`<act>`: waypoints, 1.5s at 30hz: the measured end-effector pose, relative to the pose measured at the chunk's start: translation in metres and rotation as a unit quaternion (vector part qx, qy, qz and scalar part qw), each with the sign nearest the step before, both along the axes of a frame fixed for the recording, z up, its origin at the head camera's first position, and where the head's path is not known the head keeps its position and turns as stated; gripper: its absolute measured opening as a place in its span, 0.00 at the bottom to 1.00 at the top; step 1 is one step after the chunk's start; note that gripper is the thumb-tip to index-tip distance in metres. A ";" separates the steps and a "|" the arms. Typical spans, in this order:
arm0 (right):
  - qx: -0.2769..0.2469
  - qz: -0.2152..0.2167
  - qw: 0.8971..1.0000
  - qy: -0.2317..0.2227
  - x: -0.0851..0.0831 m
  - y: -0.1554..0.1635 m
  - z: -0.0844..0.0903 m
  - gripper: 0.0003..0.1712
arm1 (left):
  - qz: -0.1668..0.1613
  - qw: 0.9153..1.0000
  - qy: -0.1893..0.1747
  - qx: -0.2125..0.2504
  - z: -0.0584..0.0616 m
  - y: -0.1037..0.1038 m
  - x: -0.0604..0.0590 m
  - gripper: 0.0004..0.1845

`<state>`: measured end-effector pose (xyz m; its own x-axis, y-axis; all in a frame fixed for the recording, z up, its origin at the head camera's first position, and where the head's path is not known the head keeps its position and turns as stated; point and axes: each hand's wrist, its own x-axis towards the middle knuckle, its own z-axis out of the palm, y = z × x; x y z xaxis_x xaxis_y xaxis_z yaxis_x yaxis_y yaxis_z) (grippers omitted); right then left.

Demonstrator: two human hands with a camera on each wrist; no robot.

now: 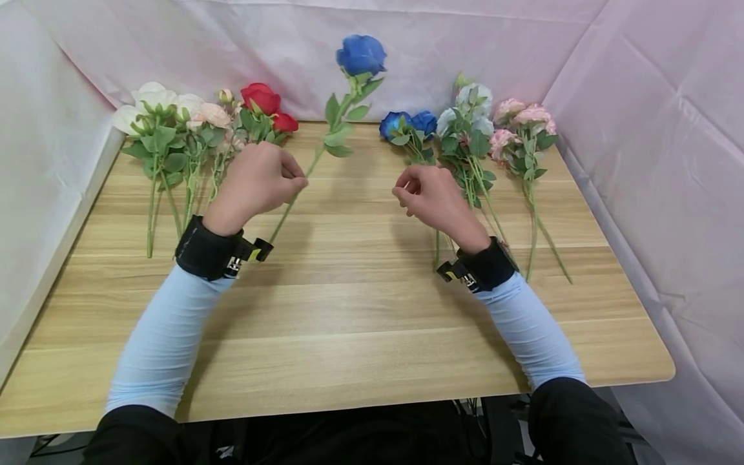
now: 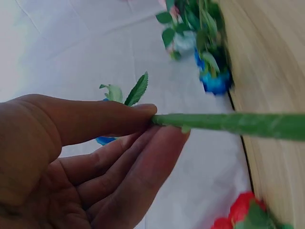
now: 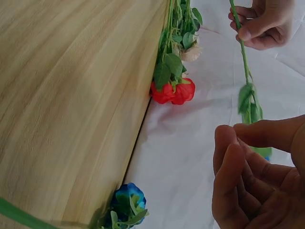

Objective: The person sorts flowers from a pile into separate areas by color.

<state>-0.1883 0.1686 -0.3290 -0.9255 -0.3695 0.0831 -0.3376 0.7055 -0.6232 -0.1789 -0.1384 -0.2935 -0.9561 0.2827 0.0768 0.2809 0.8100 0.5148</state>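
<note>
Between thumb and fingers, my left hand [image 1: 259, 179] pinches the green stem [image 2: 228, 123] of a single blue rose [image 1: 361, 55]. The rose is held up above the table, leaning with its bloom up and to the right, and green leaves [image 1: 347, 116] run along its upper stem. My right hand [image 1: 433, 197] hovers over the table to the right, fingers curled and thumb tip against a fingertip. Nothing shows between them in the right wrist view. Beyond that hand lie more blue roses [image 1: 424, 123], their stems partly hidden behind it.
White flowers [image 1: 154, 97], pale pink flowers [image 1: 212, 115] and red roses [image 1: 261, 98] lie at the back left of the wooden table [image 1: 325, 336]. Light blue flowers [image 1: 473, 97] and pink flowers [image 1: 531, 116] lie at the back right. Pale cloth [image 1: 465, 39] hangs behind.
</note>
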 end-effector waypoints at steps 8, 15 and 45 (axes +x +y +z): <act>-0.064 0.025 0.997 -0.037 0.006 -0.012 -0.001 0.14 | -0.035 0.996 -0.031 0.079 -0.009 0.037 0.013 0.08; -0.128 0.034 0.990 -0.054 0.012 -0.016 0.000 0.21 | -0.049 0.992 -0.006 0.120 -0.019 0.058 0.022 0.06; -0.257 0.009 0.959 -0.122 0.010 -0.023 -0.002 0.12 | -0.080 0.981 0.030 0.176 -0.042 0.082 0.028 0.09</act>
